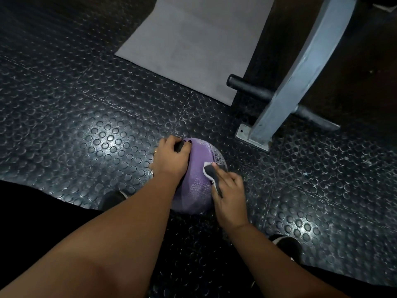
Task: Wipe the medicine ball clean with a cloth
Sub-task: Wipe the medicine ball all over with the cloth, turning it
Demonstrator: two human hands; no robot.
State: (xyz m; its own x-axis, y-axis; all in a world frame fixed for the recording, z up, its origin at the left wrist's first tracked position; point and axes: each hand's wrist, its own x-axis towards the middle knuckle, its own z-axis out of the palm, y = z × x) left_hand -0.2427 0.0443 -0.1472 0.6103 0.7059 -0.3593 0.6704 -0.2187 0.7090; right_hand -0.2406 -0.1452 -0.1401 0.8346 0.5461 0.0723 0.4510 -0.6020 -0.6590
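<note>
A purple medicine ball (196, 183) rests on the dark studded rubber floor, just in front of my feet. My left hand (170, 158) grips the ball's black handle on its upper left side. My right hand (228, 196) presses a small grey cloth (212, 173) with a pale edge flat against the ball's right side. Part of the cloth is hidden under my fingers.
A grey mat (189, 44) lies on the floor beyond the ball. A grey metal machine post (300, 69) with a bolted foot plate and a black crossbar (249, 88) stands at the right. My shoes (285, 244) flank the ball.
</note>
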